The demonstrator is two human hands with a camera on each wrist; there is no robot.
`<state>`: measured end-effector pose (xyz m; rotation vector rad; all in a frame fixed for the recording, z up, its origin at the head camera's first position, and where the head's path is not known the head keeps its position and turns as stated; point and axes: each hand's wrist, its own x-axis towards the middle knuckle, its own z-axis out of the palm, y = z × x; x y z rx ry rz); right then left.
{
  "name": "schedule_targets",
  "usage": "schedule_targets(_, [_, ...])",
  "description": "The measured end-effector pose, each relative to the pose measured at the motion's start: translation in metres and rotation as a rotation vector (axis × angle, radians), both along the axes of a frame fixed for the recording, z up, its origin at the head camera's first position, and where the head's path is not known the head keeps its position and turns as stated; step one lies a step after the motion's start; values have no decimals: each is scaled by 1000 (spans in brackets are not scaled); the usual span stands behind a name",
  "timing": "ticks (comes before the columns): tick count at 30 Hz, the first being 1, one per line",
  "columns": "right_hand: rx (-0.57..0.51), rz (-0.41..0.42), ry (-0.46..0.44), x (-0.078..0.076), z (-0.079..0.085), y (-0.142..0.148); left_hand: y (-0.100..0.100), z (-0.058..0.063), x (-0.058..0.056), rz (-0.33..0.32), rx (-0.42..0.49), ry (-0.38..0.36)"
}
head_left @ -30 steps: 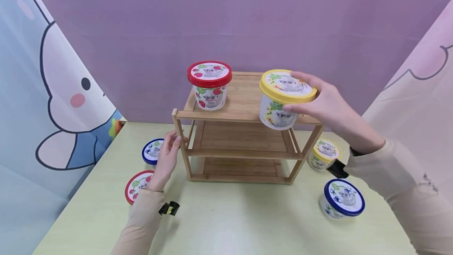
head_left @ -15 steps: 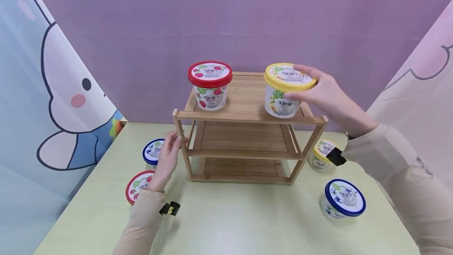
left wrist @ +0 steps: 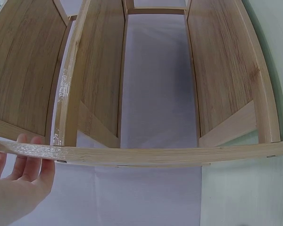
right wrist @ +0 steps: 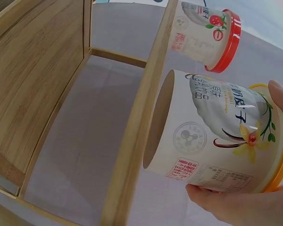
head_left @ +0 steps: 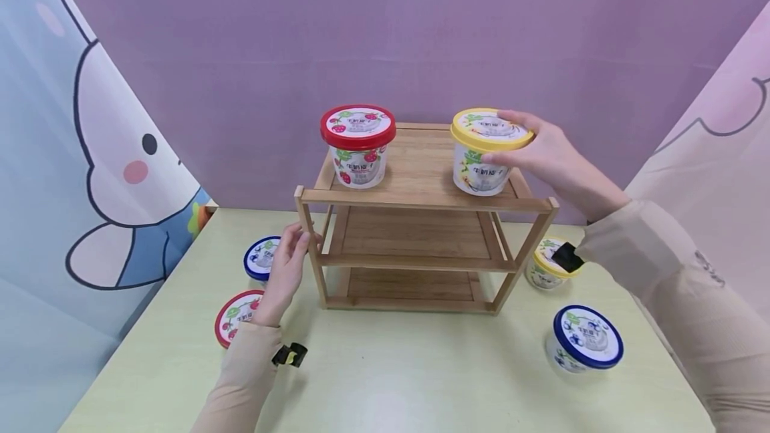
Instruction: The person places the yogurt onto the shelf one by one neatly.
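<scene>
My right hand (head_left: 544, 151) grips a yellow-lidded ice cream tub (head_left: 481, 172) by its rim, thumb at the front and fingers over the lid. The tub is upright at the right of the top board of a wooden three-tier shelf (head_left: 415, 202); in the right wrist view its base (right wrist: 159, 120) shows right at the front rail. My left hand (head_left: 287, 271) holds the shelf's left front post, and in the left wrist view its fingers (left wrist: 32, 167) curl behind the post. A red-lidded tub (head_left: 359, 167) stands at the top board's left.
Left of the shelf stand a blue-lidded tub (head_left: 259, 260) and another red-lidded tub (head_left: 233, 319), both partly behind my left arm. To the right are a second yellow-lidded tub (head_left: 544, 279) and a blue-lidded tub (head_left: 586, 338). Purple cloth (head_left: 421, 39) hangs behind.
My right hand has brought the yellow-lidded tub back and slightly right, from in front of the top board's edge to over the board. My left hand has stayed on the post.
</scene>
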<state>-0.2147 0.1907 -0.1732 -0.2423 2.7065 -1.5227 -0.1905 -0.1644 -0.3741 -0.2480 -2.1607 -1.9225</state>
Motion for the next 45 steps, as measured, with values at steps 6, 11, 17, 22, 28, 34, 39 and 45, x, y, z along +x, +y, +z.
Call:
schedule_targets(6, [-4, 3, -23, -5, -1, 3, 0, -1, 0, 4, -1, -5])
schedule_targets(11, [0, 6, -30, -8, -3, 4, 0, -1, 0, 6, -1, -4])
schedule_targets(17, [2, 10, -21, -10, -5, 5, 0, -1, 0, 4, -1, -2])
schedule_targets(22, [-12, 22, -22, -11, -7, 7, 0, 0, 0, 3, -1, 4])
schedule_targets(28, [-16, 36, -28, -12, -8, 9, 0, -1, 0, 13, -15, 11])
schedule_targets(34, [2, 49, -35, -10, -7, 12, 0, 0, 0, 10, -17, 7])
schedule_targets(39, [12, 65, -35, -10, -7, 14, 0, 0, 0, 17, -19, 23])
schedule_targets(45, [21, 80, -35, -12, -8, 15, 0, 0, 0, 19, -20, 15])
